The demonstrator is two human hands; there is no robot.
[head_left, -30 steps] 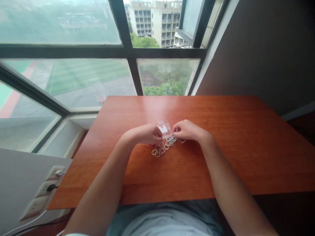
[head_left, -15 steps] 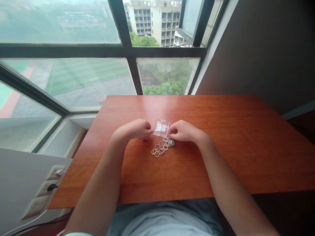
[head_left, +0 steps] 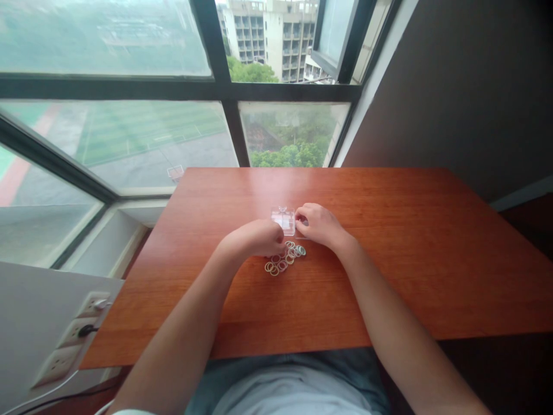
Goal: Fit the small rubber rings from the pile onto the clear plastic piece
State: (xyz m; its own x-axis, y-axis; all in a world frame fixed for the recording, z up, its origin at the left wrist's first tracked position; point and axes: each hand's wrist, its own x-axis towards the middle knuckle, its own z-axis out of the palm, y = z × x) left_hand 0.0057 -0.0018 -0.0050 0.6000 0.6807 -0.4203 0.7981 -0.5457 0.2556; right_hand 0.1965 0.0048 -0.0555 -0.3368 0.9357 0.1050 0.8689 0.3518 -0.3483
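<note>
A small clear plastic case (head_left: pixel 284 221) lies on the wooden table, between my two hands. Just in front of it is a loose group of small pastel rings (head_left: pixel 282 265), several of them overlapping, in yellow, pink and pale green. My left hand (head_left: pixel 268 237) is over the back left of the rings, its fingers curled and pressed together; what they may pinch is hidden. At the case's right side is my right hand (head_left: pixel 314 222), its fingers bent together near the case's edge, with a thin clear edge showing under them. Its grip is too small to make out.
The reddish-brown table (head_left: pixel 410 259) reaches back to the windows (head_left: pixel 294 132). Wall sockets (head_left: pixel 84 331) with a plug and cables are at the lower left, beyond the table's left edge. A dark wall stands at the right.
My left hand has moved right and toward me, from the case's left side to the rings. My right hand has shifted slightly back, still beside the case.
</note>
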